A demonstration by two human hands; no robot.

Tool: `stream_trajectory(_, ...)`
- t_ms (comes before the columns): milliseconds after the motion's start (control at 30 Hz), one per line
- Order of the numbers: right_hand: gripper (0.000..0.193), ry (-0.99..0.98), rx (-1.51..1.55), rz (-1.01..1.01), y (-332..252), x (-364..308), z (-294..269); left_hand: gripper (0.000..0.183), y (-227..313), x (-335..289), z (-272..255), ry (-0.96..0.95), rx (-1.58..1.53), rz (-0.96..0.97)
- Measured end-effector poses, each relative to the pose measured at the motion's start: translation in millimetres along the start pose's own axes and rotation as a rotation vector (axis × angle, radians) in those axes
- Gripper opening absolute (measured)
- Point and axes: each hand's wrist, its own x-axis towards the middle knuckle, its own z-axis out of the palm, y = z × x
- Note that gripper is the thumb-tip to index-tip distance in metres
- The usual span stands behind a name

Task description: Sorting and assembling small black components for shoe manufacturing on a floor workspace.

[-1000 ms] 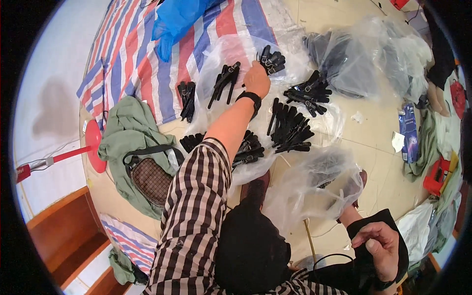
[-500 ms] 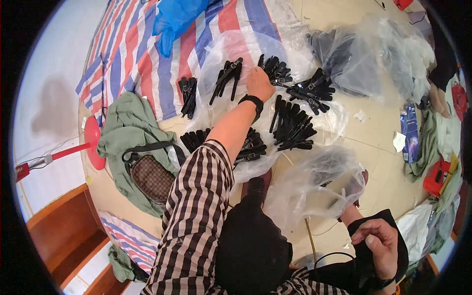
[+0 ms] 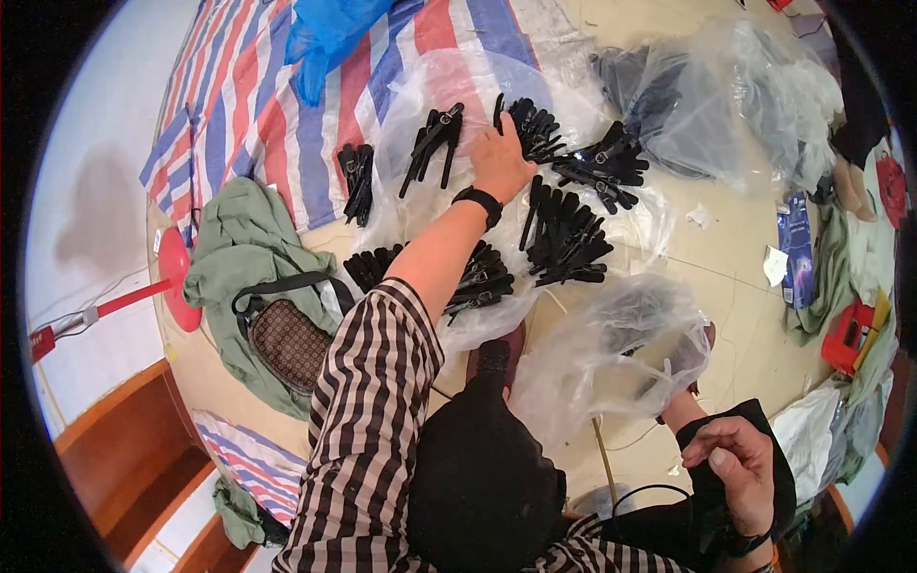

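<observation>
My left grip (image 3: 501, 162) is loosened, fingers spread and thumb held apart, at the lower left edge of a fanned bundle of black, flat strap-like strips with small silver-coloured buckles (image 3: 533, 129). My fingertips overlap its edge; whether they press on it, I cannot tell. A second ago this grip was gathered around the bundle. Now the strips lie splayed, and they seem to sit nearer the neighbouring black buckled bundle (image 3: 607, 167) on the right, almost touching it. I judge that this bundle is now set down, with perhaps only a small straightening left.

My right grip (image 3: 735, 468) has not shifted: it hangs half-curled and holding nothing, by my black-clothed leg.

Around my left hand lie more bundles of the same kind: one narrow and upright-looking (image 3: 435, 148) to the left, another (image 3: 356, 183) farther left, a wide fan (image 3: 565, 239) below and to the right, and two (image 3: 482, 277) (image 3: 373, 267) near my forearm, partly hidden by it. Most rest on a thin, clear plastic sheet (image 3: 468, 76).

Beyond are a red, white and blue striped woven sheet (image 3: 277, 143), a crumpled bright blue plastic bag (image 3: 330, 38) and, at upper right, clear plastic bags with dark contents (image 3: 678, 115). A loose translucent bag (image 3: 602, 353) lies between my feet on the pale tiled floor.
</observation>
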Motion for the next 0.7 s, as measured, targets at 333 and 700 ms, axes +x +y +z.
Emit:
stream_trajectory(333,0.031,0.003,0.003,0.013,1.3,1.4,-1.6,0.078,-10.7,5.1,24.8,0.157,0.238,0.186)
stream_trajectory(700,0.031,-0.017,0.052,0.039,12.4,5.3,-4.7,0.076,-10.1,5.5,14.3,0.135,0.219,0.122)
